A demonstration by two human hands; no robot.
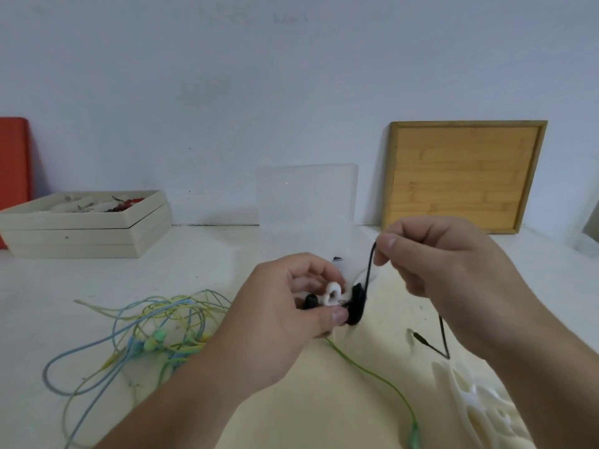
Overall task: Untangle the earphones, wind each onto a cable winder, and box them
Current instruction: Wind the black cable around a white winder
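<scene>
Earphones in two lots: coloured tangle (pixel 155 332) on the table (pixel 201 254) L of centre, black cable (pixel 369 270) up in both hands at centre.

Far L, a flat red board (pixel 13 176) leans on the wall (pixel 194 108). Next, stacked beige trays (pixel 87 234), matte and boxy. The top one holds small bits, some red, too small to ID.

The tangle is thin glossy cords in pale blue, yellow and green, looped over each other, w/ mint buds in the knot.

Left hand (pixel 285 322) is clamped on a small white plastic winder (pixel 334 293), thumb in front, fingers behind. Black coils bunch at its R end and a black bud pokes out on its L.

Behind the hands is a clear frosty plastic box (pixel 308 196), lid upright. Faint scribble (pixel 290 18) high on the wall, can't read it.

The black cable runs taut from the winder up to the right hand (pixel 453 270), which pinches it btw thumb and forefinger, other fingers curled. Hands are close, not touching. Below that hand the cable drops and kinks in a V on the table, its plug (pixel 421 338) lying flat.

A green lead (pixel 372 374) runs from under the left hand to bottom R, ending in a green tip.

R of the box, a framed bamboo-look wood board (pixel 463 176) leans on the wall. Bottom R are spare winders (pixel 479 406), white, glossy, blurred.
</scene>
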